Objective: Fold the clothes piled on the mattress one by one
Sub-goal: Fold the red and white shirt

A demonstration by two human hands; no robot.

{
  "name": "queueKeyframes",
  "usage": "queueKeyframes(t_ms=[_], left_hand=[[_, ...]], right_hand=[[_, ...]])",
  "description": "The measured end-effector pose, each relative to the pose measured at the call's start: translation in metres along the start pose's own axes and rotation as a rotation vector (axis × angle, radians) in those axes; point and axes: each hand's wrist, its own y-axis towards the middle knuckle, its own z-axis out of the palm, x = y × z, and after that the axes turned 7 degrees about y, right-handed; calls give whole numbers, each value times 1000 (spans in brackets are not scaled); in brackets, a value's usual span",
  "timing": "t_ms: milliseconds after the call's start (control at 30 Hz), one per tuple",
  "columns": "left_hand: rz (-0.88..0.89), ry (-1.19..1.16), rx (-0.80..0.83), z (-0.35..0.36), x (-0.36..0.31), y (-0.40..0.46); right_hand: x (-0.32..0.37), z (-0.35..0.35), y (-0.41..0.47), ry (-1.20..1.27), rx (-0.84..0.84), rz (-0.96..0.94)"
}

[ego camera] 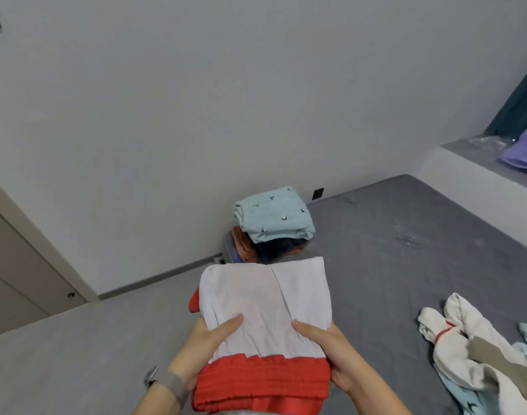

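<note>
- The wall (196,100) fills the far and upper part of the view, pale and plain, with a small dark socket (317,193) low down near the mattress corner.
- The mattress (406,250) is grey and takes up the right side, running from near to far; its bare surface lies between the stack and the unfolded pile.
- The floor (61,354) is grey, on the left, with a door (16,265) at the far left edge.
- A ledge (465,151) runs along the far right, with a purple cloth (522,154) on it and a dark curtain (519,106) above.
- The folded garment (265,324), white on top with red cloth under it and at its near end, is held up at the near middle, above the left edge of the mattress.
- A pile of unfolded clothes (465,348), white and light blue, lies on the mattress at the near right, well apart from the hands.
- A stack of folded clothes (274,215) sits at the far left corner of the mattress, a light blue patterned piece on top.
- The left hand (208,339) grips the garment's left side, thumb on top, fingers underneath and hidden.
- The right hand (325,339) grips its right side in the same way.
- A watch (172,384) with a grey band is on the left wrist.
</note>
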Motion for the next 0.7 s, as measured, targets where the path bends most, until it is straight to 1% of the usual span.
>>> queueKeyframes(t_ms=[133, 300, 500, 700], left_hand=[[39, 132, 73, 16, -45, 78], [72, 190, 128, 24, -105, 177], [16, 246, 146, 6, -156, 301], [-50, 408, 291, -17, -205, 444]], right_hand=[[38, -19, 43, 77, -37, -41], [101, -24, 115, 87, -116, -131], [158, -22, 226, 100, -189, -204], [180, -19, 346, 211, -376, -218]])
